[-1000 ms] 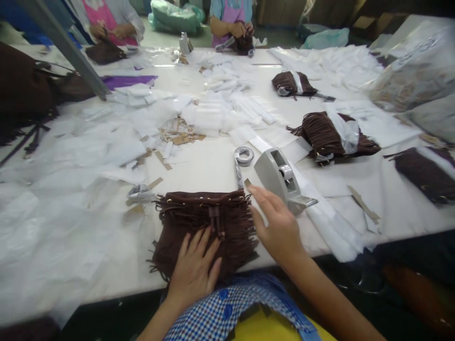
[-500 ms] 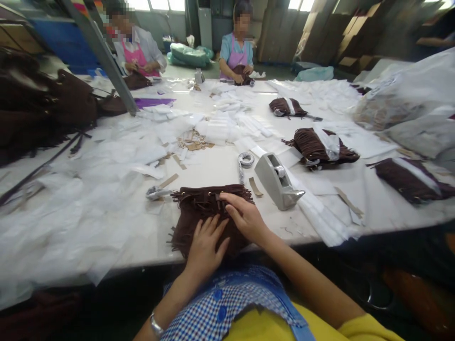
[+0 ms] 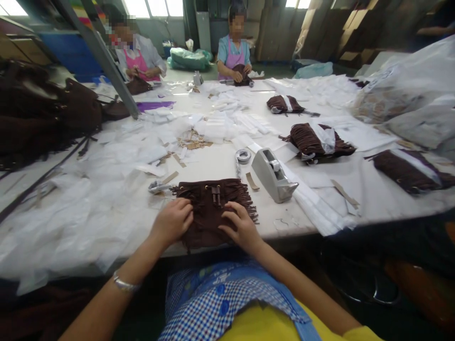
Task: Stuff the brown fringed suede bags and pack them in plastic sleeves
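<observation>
A dark brown fringed bag (image 3: 204,227) lies flat at the table's near edge, its tassels and small rings along the top. My left hand (image 3: 174,219) is at the bag's left edge, fingers curled together; whether they pinch any fringe is hidden. Over the bag's right part is my right hand (image 3: 240,225), fingers bent and spread apart, with nothing held in them. A wrapped strap coil (image 3: 243,156) lies behind the bag, and a grey tape dispenser (image 3: 273,176) stands to its right.
White tissue sheets (image 3: 88,199) cover the left side. Several wrapped brown bags (image 3: 316,141) lie at the right. A brown pile (image 3: 31,109) sits far left beside a metal post (image 3: 117,71). Two people work across the table, near a large plastic bag (image 3: 408,90).
My left hand has moved left from the bag's middle to its left edge, its fingers curling. My right hand has drawn back from the tassels, which now show.
</observation>
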{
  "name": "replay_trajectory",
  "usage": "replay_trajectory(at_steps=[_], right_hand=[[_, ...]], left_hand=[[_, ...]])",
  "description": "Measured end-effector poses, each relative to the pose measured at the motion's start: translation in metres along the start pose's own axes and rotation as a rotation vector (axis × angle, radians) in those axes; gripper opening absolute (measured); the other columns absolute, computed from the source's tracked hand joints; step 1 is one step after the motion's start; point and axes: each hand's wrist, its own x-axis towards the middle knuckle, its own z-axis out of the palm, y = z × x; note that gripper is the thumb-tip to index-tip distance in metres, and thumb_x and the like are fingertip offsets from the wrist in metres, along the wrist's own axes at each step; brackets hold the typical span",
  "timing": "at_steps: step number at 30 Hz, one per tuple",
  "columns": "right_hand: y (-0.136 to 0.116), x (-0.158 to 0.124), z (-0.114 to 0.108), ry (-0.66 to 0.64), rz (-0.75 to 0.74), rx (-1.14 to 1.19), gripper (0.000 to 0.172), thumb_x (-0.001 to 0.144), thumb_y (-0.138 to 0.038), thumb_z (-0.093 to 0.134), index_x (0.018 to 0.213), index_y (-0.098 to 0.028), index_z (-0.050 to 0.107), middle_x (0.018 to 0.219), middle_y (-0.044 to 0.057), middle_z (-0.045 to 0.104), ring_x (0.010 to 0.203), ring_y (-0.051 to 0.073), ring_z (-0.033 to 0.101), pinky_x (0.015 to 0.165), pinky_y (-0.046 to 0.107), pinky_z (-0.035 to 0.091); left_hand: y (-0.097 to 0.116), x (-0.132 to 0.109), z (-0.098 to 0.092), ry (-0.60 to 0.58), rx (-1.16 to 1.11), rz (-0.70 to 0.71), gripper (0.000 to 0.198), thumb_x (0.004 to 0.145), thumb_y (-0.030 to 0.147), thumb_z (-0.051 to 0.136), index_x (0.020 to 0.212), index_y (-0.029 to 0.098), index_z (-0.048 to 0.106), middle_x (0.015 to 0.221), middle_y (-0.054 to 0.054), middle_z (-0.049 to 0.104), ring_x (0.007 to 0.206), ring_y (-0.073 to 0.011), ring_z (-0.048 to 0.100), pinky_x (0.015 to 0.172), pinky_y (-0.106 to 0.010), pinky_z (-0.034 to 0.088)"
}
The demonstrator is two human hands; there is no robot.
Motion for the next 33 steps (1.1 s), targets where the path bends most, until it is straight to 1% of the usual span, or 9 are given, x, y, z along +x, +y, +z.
replay_trajectory(at_steps=[3,6,8,11,15,19,24,29,33], right_hand=[[-0.001,0.000,0.000,0.009,0.091,0.043,0.036,0.083,-0.029,0.074,0.114,-0.022,0.057,0.137,0.013,0.050,0.132,0.026,0.045,0.111,0.046,0.043],[0.002,0.002,0.000,-0.019,0.071,0.045,0.029,0.084,-0.028,0.072,0.109,-0.021,0.060,0.137,0.013,0.051,0.134,0.026,0.044,0.112,0.046,0.041],[0.004,0.003,0.000,-0.046,0.027,0.044,0.022,0.085,-0.028,0.071,0.104,-0.022,0.063,0.130,0.011,0.058,0.132,0.026,0.047,0.112,0.047,0.041],[0.003,0.005,-0.003,-0.100,-0.058,0.052,0.019,0.086,-0.027,0.070,0.105,-0.022,0.067,0.122,0.009,0.065,0.127,0.024,0.051,0.110,0.046,0.043],[0.001,-0.002,-0.018,-0.280,-0.214,-0.007,0.027,0.086,-0.010,0.062,0.105,-0.027,0.072,0.136,0.004,0.060,0.139,0.024,0.041,0.115,0.050,0.034],[0.012,-0.019,-0.059,-0.451,-0.273,-0.108,0.024,0.081,-0.004,0.060,0.076,-0.025,0.072,0.143,-0.001,0.055,0.141,0.026,0.039,0.116,0.054,0.028],[0.012,-0.035,-0.106,-0.015,0.048,-0.283,0.032,0.085,0.000,0.047,0.074,-0.021,0.069,0.125,0.006,0.067,0.128,0.026,0.052,0.107,0.054,0.043],[-0.016,-0.030,-0.069,-0.124,-0.180,-0.151,0.038,0.094,-0.010,0.048,0.124,-0.027,0.064,0.131,0.004,0.064,0.127,0.020,0.054,0.113,0.047,0.040],[0.006,-0.038,-0.037,-0.122,-0.217,-0.102,0.034,0.097,-0.013,0.046,0.118,-0.026,0.069,0.117,0.006,0.071,0.114,0.020,0.060,0.103,0.042,0.049]], left_hand=[[-0.028,-0.025,-0.021,0.132,0.158,-0.374,0.022,0.089,0.026,0.051,0.095,0.017,0.070,0.113,-0.014,0.068,0.105,-0.0318,0.062,0.092,-0.047,0.051],[-0.013,-0.029,-0.036,0.236,0.130,-0.514,0.028,0.091,0.022,0.046,0.107,0.017,0.068,0.120,-0.014,0.067,0.107,-0.0318,0.063,0.094,-0.050,0.051],[0.018,-0.017,-0.033,0.266,-0.060,-0.350,0.029,0.092,0.020,0.044,0.112,0.019,0.066,0.120,-0.010,0.068,0.111,-0.0264,0.063,0.100,-0.044,0.049],[0.056,0.005,-0.009,0.044,-0.336,-0.031,0.034,0.095,0.023,0.043,0.122,0.023,0.064,0.126,-0.006,0.068,0.115,-0.0205,0.063,0.106,-0.038,0.046],[0.048,0.014,0.021,-0.071,-0.547,-0.174,0.039,0.097,0.031,0.039,0.127,0.020,0.063,0.126,-0.005,0.069,0.115,-0.0204,0.064,0.103,-0.036,0.049],[0.028,0.010,0.026,-0.133,-0.566,-0.195,0.039,0.097,0.035,0.041,0.126,0.021,0.064,0.126,-0.004,0.069,0.116,-0.0212,0.064,0.104,-0.037,0.048],[0.041,0.001,0.024,-0.073,-0.462,-0.041,0.046,0.098,0.044,0.044,0.134,0.019,0.057,0.138,-0.007,0.061,0.128,-0.0216,0.055,0.110,-0.038,0.042],[0.049,-0.022,0.022,0.065,-0.293,0.223,0.047,0.094,0.039,0.054,0.139,0.022,0.053,0.145,-0.010,0.053,0.140,-0.0264,0.041,0.119,-0.051,0.027],[0.049,-0.052,0.030,0.080,-0.213,0.335,0.038,0.098,0.024,0.050,0.135,0.027,0.056,0.135,-0.006,0.062,0.135,-0.0224,0.049,0.118,-0.051,0.029]])
